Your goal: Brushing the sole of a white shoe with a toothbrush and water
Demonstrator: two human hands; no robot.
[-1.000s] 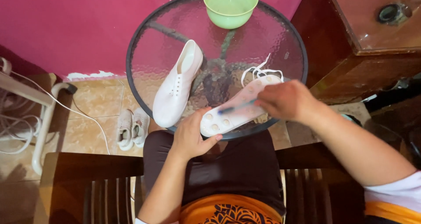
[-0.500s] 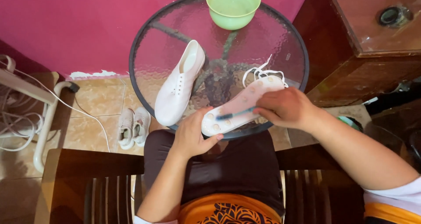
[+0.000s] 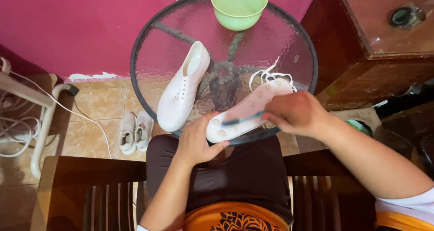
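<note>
We note a white shoe (image 3: 246,111) turned sole-up at the near rim of the round glass table (image 3: 149,41), pale sole dotted with round studs. Left hand (image 3: 196,140) clasps its heel; right hand (image 3: 296,113) grips a toothbrush (image 3: 239,120), its head hard to make out beyond the fingertips.

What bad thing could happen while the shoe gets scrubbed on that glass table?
The upturned white shoe hangs partly over the glass table edge, steadied only by the left hand, so hard strokes from the brush in the right hand might tip it off. The green bowl near the far rim could spill if the table wobbles.
</note>
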